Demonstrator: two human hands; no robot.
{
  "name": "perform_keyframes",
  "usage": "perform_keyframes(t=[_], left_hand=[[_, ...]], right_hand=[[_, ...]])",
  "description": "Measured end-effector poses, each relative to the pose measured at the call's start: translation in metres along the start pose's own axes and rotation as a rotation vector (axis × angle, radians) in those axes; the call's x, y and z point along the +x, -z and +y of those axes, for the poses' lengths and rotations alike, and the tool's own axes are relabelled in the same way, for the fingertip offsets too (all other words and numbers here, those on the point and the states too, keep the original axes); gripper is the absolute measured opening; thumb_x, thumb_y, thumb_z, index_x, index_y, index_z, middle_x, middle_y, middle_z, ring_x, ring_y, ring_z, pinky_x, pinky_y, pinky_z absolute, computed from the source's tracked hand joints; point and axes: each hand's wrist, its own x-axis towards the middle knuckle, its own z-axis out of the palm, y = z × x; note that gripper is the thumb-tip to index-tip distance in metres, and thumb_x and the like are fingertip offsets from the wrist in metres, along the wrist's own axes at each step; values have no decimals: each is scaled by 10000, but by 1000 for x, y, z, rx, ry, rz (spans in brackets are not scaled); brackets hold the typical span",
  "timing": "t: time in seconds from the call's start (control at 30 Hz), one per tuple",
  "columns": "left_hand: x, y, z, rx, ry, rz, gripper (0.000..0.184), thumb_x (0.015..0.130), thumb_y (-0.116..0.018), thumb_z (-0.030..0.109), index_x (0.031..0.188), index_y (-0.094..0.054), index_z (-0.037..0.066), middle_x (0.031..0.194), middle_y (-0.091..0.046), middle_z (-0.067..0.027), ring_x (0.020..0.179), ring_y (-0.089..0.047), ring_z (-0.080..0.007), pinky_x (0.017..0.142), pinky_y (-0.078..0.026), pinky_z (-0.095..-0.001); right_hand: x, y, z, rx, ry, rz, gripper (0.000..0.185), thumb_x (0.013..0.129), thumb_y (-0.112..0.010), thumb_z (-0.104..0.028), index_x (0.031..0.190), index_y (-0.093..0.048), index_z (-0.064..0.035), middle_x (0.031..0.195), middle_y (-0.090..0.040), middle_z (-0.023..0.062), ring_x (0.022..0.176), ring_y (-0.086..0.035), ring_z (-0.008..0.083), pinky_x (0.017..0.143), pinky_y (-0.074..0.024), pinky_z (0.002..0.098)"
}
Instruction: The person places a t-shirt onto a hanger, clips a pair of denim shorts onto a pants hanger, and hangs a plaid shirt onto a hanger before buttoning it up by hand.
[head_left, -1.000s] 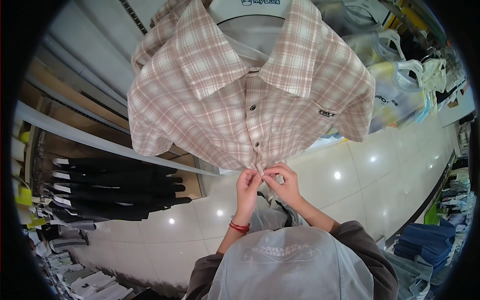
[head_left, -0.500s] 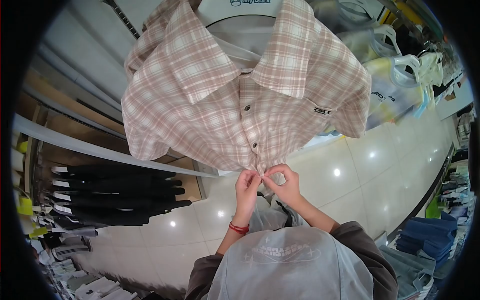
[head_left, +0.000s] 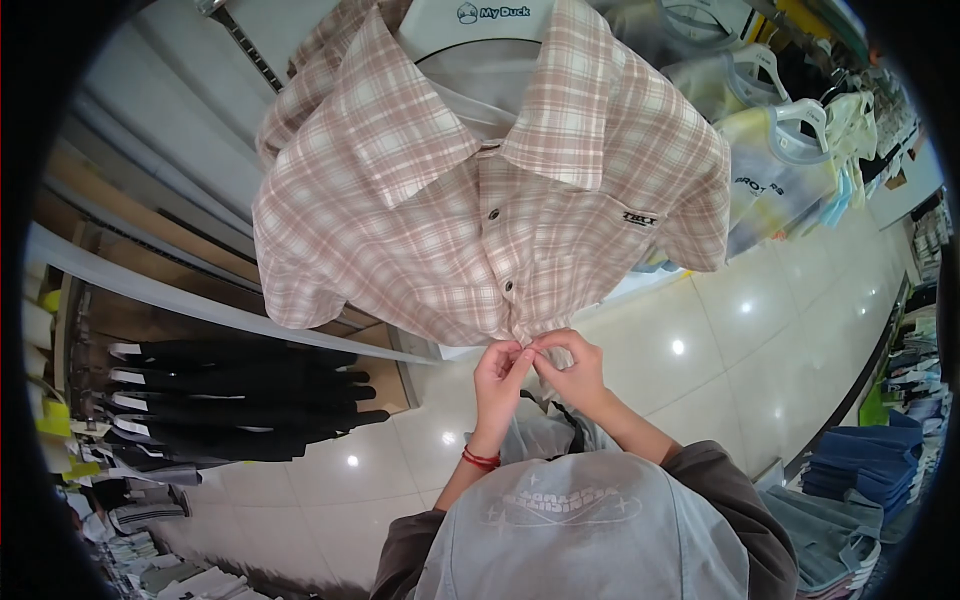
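A pink and white plaid short-sleeved shirt (head_left: 420,240) hangs on a white hanger (head_left: 470,25) marked "My Duck". Two dark buttons show fastened on its front placket. Below them my left hand (head_left: 500,380) pinches the placket with thumb and finger, a red band around its wrist. My right hand (head_left: 572,370) pinches the cloth right beside it, and the fingertips of both hands meet. Whatever lies between the fingertips is too small to make out.
Black garments (head_left: 230,400) hang on a rack at the left. Tie-dyed shirts (head_left: 770,175) hang at the upper right. Folded blue clothes (head_left: 865,460) lie at the lower right, and white clothes (head_left: 205,585) at the lower left. Tiled floor (head_left: 690,350) lies beyond my hands.
The shirt's collar and hanger have shifted slightly left and its right sleeve has moved inward. Both hands keep their pinch at nearly the same spot.
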Motion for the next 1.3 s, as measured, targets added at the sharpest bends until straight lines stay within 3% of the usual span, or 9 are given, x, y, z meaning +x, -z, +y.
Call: perform_keyframes(t=[0.33,0.63,0.77,0.87,0.97,1.07,1.17,1.3], left_hand=[[3,12,-7,36,-28,25,109,844,-579,28,940,-556,-20,841,-584,-34,765,-547,-71,689,-436,-193],[3,10,-6,60,-98,79,88,851,-562,21,923,-540,-25,821,-565,-29,760,-531,-68,681,-429,-191],[5,13,-6,136,-114,38,82,874,-534,51,920,-530,-17,798,-538,-16,749,-508,-68,681,-419,-202],[10,26,-11,154,116,-79,97,903,-488,88,955,-527,16,860,-556,-23,810,-521,-78,724,-420,-219],[13,39,-22,-450,292,-272,109,912,-470,113,950,-521,25,912,-552,-30,869,-517,-106,792,-407,-263],[11,32,3,-621,473,-330,107,915,-457,115,946,-511,28,948,-542,-34,913,-507,-134,847,-386,-297],[9,28,14,-618,509,-334,102,923,-450,120,947,-489,28,971,-505,-32,864,-478,-107,818,-395,-290],[6,29,-7,-415,354,-233,136,925,-460,158,931,-486,24,942,-502,-37,849,-476,-109,828,-396,-290]], right_hand=[[-7,-11,9,57,-10,9,244,708,-687,48,852,-499,-12,861,-617,103,815,-616,151,737,-490,260],[-6,-15,6,141,-80,-16,222,708,-678,64,901,-576,21,917,-602,105,865,-604,159,780,-500,268],[-3,-11,5,57,1,-55,182,698,-682,64,859,-615,13,936,-598,107,876,-600,162,790,-502,265],[-3,-12,5,126,-39,-64,177,695,-680,69,855,-627,15,958,-589,116,884,-595,168,788,-506,269],[-4,-12,4,215,-57,-84,187,695,-679,71,868,-628,22,976,-580,122,890,-591,172,788,-507,274],[-5,-10,1,278,-82,-111,188,692,-683,70,867,-630,22,979,-578,121,893,-589,173,786,-504,272],[-3,-7,2,253,-60,-130,182,691,-688,59,860,-635,16,959,-588,117,884,-591,176,774,-500,267],[-1,-5,-2,116,15,-127,156,702,-686,37,848,-645,1,942,-605,112,870,-597,193,753,-496,266]])
